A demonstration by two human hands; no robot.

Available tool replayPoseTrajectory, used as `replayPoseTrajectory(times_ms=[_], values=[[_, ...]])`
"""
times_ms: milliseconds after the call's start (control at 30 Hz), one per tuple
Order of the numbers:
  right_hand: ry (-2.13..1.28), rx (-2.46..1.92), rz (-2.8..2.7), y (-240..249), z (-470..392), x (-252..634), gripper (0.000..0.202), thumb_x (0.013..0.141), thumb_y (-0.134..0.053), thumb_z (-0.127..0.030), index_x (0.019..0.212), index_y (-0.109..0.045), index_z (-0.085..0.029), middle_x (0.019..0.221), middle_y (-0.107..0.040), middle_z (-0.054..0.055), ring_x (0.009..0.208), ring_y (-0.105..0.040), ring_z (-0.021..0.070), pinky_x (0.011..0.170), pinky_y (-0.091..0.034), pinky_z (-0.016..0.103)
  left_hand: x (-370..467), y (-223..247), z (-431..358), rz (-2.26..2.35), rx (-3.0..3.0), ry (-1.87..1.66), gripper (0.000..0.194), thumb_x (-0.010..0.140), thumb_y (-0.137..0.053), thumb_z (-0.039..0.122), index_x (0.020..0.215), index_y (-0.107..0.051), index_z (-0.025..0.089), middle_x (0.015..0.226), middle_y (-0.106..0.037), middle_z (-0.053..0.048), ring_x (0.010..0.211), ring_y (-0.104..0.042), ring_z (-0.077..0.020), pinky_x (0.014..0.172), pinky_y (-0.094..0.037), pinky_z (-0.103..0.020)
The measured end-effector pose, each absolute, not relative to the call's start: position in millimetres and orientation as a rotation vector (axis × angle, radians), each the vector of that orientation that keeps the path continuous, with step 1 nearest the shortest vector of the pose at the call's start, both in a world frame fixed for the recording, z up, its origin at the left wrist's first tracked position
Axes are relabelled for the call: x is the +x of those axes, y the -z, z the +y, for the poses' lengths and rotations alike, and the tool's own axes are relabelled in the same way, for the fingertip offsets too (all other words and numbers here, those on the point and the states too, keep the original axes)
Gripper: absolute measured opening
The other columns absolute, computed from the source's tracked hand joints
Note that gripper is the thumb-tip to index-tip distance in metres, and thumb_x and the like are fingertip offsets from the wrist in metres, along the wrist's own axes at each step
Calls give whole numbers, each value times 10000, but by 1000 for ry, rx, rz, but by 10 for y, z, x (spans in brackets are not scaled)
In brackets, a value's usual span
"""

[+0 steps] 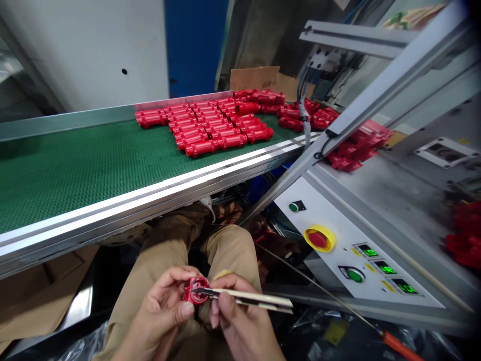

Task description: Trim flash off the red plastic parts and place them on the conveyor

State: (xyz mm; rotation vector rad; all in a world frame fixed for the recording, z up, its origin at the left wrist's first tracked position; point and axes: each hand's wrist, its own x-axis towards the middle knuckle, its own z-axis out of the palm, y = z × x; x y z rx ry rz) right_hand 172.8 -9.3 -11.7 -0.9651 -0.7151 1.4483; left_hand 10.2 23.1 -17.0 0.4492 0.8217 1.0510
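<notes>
Above my lap, my left hand [165, 301] is closed around a red plastic fitting [194, 291], thumb and fingers pinching its sides. Its round open end is turned toward my right side. My right hand [238, 306] grips a slim utility knife [251, 297] with a cream-coloured handle. The dark blade reaches the rim of the fitting's opening; whether it touches the inside I cannot tell. Part of the fitting is hidden behind my left fingers.
Rows of red fittings [210, 128] lie on a green conveyor belt [93, 170], with a looser heap behind. To the right stands a machine panel [330, 235] with a red emergency stop button [318, 239]. A long rod with an orange handle [400, 346] slants across the lower right.
</notes>
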Motion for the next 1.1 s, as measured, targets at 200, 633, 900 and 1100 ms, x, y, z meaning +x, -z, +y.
replayPoseTrajectory(times_ms=[200, 633, 900, 1100], values=[[-1009, -1018, -1255, -18, -60, 1918, 181, 927, -814, -321, 1104, -831, -293, 924, -796, 63, 783, -759, 181, 733, -636, 260, 81, 126, 220, 820, 398, -1022, 341, 640, -967, 283, 942, -814, 243, 1089, -737, -72, 1029, -675, -251, 913, -536, -325], [-772, -1018, -1520, -129, -20, 1886, 195, 960, -770, -330, 1131, -815, -249, 933, -835, 82, 784, -809, 216, 713, -683, 273, 93, 101, 217, 860, 397, -1026, 367, 596, -985, 318, 916, -818, 255, 1081, -735, -75, 1051, -671, -268, 930, -533, -333], [-746, -1031, -1534, -165, 3, 1862, 169, 966, -760, -354, 1087, -813, -249, 874, -828, 64, 748, -801, 203, 692, -671, 255, 91, 155, 220, 857, 433, -1049, 345, 600, -976, 316, 902, -819, 257, 1055, -734, -74, 1025, -675, -268, 922, -535, -339], [-764, -1109, -1501, -72, -40, 1852, 181, 978, -731, -420, 1032, -776, -253, 923, -806, 54, 809, -778, 188, 764, -650, 249, 94, 194, 215, 846, 429, -1065, 337, 612, -971, 283, 912, -824, 240, 1043, -741, -73, 990, -675, -247, 914, -539, -331]])
